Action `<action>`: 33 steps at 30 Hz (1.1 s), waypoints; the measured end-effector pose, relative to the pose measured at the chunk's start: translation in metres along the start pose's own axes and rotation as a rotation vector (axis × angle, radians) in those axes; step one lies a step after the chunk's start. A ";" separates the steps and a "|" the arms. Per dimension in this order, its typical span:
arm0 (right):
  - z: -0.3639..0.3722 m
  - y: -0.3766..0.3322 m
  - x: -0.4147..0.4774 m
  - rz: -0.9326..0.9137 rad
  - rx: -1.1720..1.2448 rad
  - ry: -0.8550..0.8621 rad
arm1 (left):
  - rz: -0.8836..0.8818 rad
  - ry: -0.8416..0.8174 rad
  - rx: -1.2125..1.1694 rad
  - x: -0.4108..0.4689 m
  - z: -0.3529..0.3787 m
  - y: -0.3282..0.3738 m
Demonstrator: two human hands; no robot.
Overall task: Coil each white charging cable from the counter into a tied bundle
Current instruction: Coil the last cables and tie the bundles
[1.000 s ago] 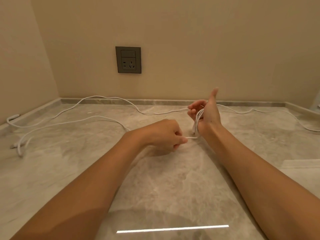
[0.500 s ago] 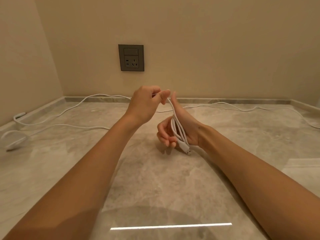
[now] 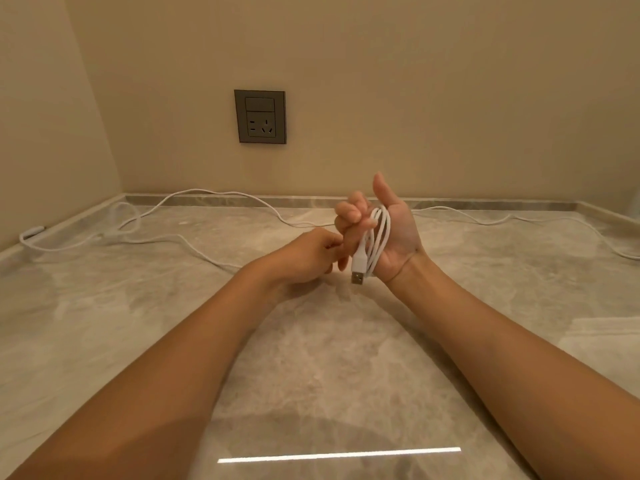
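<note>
My right hand (image 3: 391, 233) is held palm up above the marble counter (image 3: 311, 358), fingers curled round several loops of a white charging cable (image 3: 379, 237). The cable's USB plug (image 3: 357, 276) hangs down below the palm. My left hand (image 3: 304, 254) sits just left of it, lower, fingers curled and pinching the same cable where it leaves the loops. The loose part of this cable (image 3: 194, 245) trails away to the left across the counter. A second white cable (image 3: 502, 220) lies along the back right.
A grey wall socket (image 3: 260, 116) is set in the back wall above the counter. A low stone upstand (image 3: 485, 204) runs along the back and left edges. A white cable end (image 3: 33, 232) lies by the left upstand.
My left hand has dropped from above the right hand to below and left of it. The right hand has turned palm up, and more loops lie across it.
</note>
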State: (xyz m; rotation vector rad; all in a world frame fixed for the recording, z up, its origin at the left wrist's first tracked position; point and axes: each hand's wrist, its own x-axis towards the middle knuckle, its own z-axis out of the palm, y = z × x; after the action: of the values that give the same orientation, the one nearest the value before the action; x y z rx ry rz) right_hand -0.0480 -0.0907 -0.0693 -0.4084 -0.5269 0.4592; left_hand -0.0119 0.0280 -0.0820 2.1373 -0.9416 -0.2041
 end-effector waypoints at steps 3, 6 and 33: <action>0.007 -0.006 -0.003 -0.330 -0.029 0.400 | -0.037 -0.121 0.105 -0.002 0.003 0.007; 0.007 -0.014 -0.002 -0.593 0.020 0.594 | -0.062 -0.239 0.177 -0.007 0.002 0.015; -0.002 0.018 0.007 0.452 -0.275 -0.170 | 0.112 0.379 -0.155 -0.007 -0.027 0.011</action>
State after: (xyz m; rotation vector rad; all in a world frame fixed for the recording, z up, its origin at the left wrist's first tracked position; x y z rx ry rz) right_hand -0.0474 -0.0729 -0.0767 -0.7642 -0.6681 0.8661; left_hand -0.0111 0.0442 -0.0566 1.8855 -0.7906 0.1744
